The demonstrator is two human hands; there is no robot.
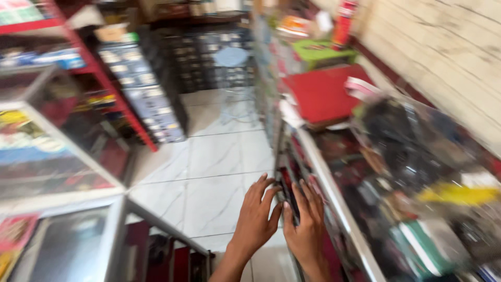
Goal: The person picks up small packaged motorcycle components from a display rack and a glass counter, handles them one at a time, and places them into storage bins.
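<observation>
Both hands are pressed side by side against the front of a glass display bench. The left hand is spread with fingers apart; the right hand likewise, with a dark item, blurred, between them.

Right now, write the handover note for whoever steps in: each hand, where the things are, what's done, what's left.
Left hand: fingers spread, on the front of the glass display counter, beside a dark item between the two hands.
Right hand: fingers spread, against the same counter front, touching the dark item; grip too blurred to judge.
Counter: packed with goods, a red board on its far end.
Done: both hands at the counter front.
Left: nothing lifted out yet.
</observation>
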